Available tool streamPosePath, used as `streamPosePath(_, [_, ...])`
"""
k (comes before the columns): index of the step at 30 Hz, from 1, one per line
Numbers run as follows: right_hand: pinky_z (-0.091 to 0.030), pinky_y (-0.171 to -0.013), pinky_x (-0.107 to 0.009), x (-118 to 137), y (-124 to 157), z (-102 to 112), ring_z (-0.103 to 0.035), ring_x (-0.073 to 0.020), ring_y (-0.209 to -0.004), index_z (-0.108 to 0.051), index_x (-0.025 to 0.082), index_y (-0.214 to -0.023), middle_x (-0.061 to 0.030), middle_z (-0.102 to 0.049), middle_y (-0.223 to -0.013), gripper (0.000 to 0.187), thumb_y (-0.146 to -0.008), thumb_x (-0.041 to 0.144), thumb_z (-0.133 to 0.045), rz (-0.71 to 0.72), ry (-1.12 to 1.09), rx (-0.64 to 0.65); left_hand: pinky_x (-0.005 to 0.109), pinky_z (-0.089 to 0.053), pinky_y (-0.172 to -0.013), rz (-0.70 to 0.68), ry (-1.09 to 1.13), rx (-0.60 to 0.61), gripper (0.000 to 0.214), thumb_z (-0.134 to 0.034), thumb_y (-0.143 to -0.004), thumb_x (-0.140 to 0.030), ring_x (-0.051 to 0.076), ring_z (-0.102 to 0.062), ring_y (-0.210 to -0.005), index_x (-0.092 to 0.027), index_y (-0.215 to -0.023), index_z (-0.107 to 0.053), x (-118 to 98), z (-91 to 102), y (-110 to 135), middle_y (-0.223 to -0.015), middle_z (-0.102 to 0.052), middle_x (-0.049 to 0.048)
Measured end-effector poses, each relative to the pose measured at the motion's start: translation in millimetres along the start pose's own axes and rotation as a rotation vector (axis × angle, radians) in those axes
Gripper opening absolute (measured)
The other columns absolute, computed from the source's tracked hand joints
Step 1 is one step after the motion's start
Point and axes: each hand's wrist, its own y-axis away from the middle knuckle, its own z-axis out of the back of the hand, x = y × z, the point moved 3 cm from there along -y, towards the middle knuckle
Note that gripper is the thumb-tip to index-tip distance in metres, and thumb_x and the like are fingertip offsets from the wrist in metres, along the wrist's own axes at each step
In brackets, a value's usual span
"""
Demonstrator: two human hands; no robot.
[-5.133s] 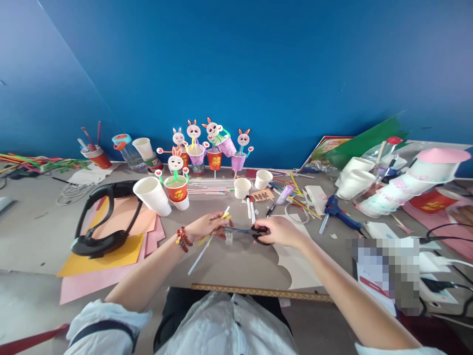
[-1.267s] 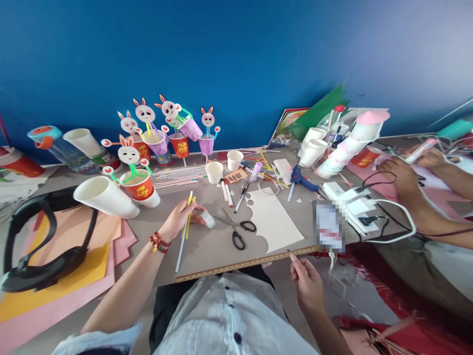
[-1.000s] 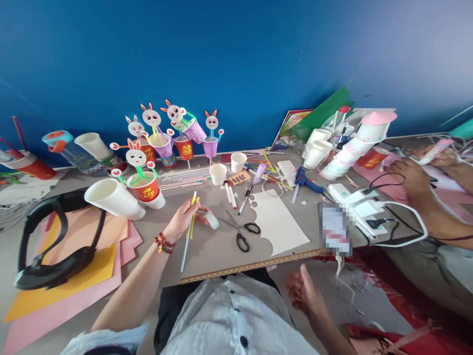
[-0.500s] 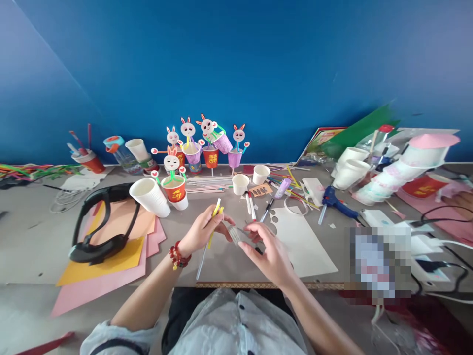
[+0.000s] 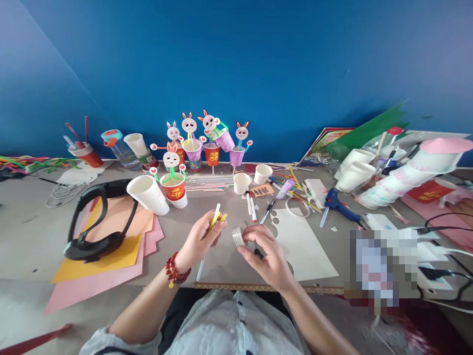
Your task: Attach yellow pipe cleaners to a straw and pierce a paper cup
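My left hand is closed round a few thin straws, yellow and white, whose long end runs down past my wrist. My right hand grips a small roll of clear tape between thumb and fingers, right beside the left hand above the table's near edge. The scissors are mostly hidden under my right hand. A white card sheet with a scalloped edge lies just right of my hands.
Bunny paper-cup figures stand at the back, with white cups, markers, a blue glue gun and stacked cups. A black headset rests on coloured paper at left. Cables and a power strip lie at right.
My right hand came up from below the table edge to the tape roll and took hold of it beside my left hand. The view swung back toward the left.
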Motion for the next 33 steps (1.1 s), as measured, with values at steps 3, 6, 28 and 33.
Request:
streamPosePath(3, [-0.050,-0.089,-0.040,1.0,-1.9,-0.6,-0.061,-0.0234,-0.096,-0.060,0.022,-0.092,-0.0074,-0.066,-0.095,0.003,-0.090,0.024,-0.062,0.052,0.037,0.014,0.021,-0.036,-0.053,-0.010,-0.168,0.010,0.022,-0.056,-0.093,-0.041,0.009,-0.042,-0.056,-0.019,-0.093,-0.056,-4.1,0.4,3.9,-0.067,-0.047,-0.0043])
streamPosePath(6, [-0.048,-0.095,-0.043,1.8,-3.8,-1.4,-0.061,-0.0229,-0.095,-0.060,0.022,-0.094,-0.0067,-0.067,-0.097,0.006,-0.089,0.021,-0.064,0.093,0.071,0.025,0.023,-0.042,-0.064,-0.017,-0.277,0.025,0.021,-0.065,-0.087,-0.038,0.012,-0.052,-0.070,-0.020,-0.095,-0.060,-10.9,1.1,4.9,-0.082,-0.058,0.0002])
streamPosePath(28, [-0.047,-0.098,-0.049,7.1,-5.6,1.2,-0.062,-0.0234,-0.094,-0.061,0.024,-0.099,-0.0065,-0.068,-0.097,0.013,-0.088,0.018,-0.063,0.218,0.252,-0.022,0.027,-0.047,-0.072,-0.156,-0.379,-0.054,0.024,-0.064,-0.087,-0.035,0.018,-0.060,-0.079,-0.022,-0.108,-0.065,-13.1,-2.8,10.4,-0.084,-0.063,0.0023])
streamPosePath(33, [-0.047,-0.099,-0.050,6.9,-2.9,-4.0,-0.061,-0.0239,-0.095,-0.060,0.024,-0.103,-0.0069,-0.068,-0.099,0.018,-0.087,0.016,-0.064,0.259,0.282,-0.047,0.032,-0.050,-0.085,-0.301,-0.343,-0.156,0.017,-0.062,-0.090,-0.027,0.021,-0.063,-0.097,-0.023,-0.107,-0.065,-7.5,-12.6,18.1,-0.098,-0.066,0.0069])
